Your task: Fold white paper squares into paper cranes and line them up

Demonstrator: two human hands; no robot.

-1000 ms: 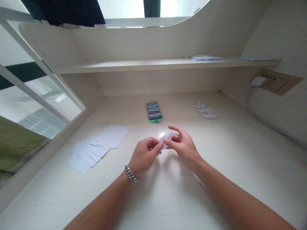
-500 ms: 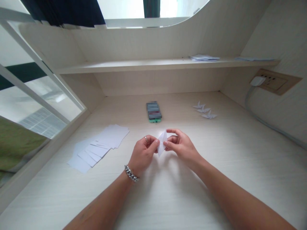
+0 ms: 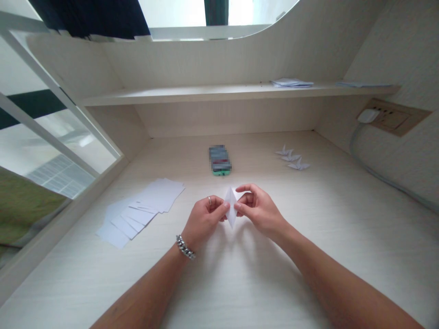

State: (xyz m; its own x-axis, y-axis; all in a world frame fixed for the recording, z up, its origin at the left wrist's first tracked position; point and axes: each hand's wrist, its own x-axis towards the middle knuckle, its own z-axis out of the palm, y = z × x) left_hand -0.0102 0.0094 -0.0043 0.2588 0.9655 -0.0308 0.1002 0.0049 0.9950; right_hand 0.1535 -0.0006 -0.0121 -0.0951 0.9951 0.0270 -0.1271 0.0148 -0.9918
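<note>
Head view. The folded paper [image 3: 231,198] is located at the centre, between the two hands, over the counter [image 3: 229,283]. It is a narrow white diamond with sharp points at top and bottom and a crease along its length. Whether its lower point touches the counter cannot be determined.

Finger state: the left hand [image 3: 206,217] pinches the left edge between thumb and fingers. The right hand [image 3: 262,208] pinches the right edge in the same way, with its index finger extended near the upper point.

Handling: the part should be very light, thin and stiff only along its folds. Excess pressure would probably crush it or add stray creases; the sharp points are likely the weakest areas. Grip lightly at the side edges, where the layers are likely to be thickest. The dry, matt surface should not slip.

Materials: the counter is pale and smooth, with a faint linear grain. Flat white sheets [image 3: 168,192] lie fanned and overlapping at left. Three small, angular paper figures [image 3: 299,165] with pointed tips stand at right rear. A metal chain bracelet [image 3: 185,247] encircles the left wrist.
</note>
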